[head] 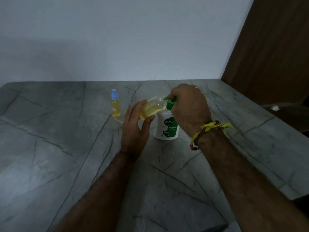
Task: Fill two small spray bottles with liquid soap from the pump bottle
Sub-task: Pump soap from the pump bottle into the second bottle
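A white pump bottle [165,127] with a green label stands on the grey marble table [66,148]. My right hand [189,106] grips its green pump head [170,102] from above. My left hand [135,124] holds a small clear spray bottle [151,108], uncapped and tilted, with its mouth at the pump's nozzle; yellow liquid fills most of it. A second small spray bottle [115,104] with a blue cap and yellow liquid stands upright to the left, apart from both hands.
A thin white tube [117,120] lies on the table beside the capped bottle. A wall runs behind the table and a brown wooden panel [270,47] stands at the right. The table's right edge slants down toward me.
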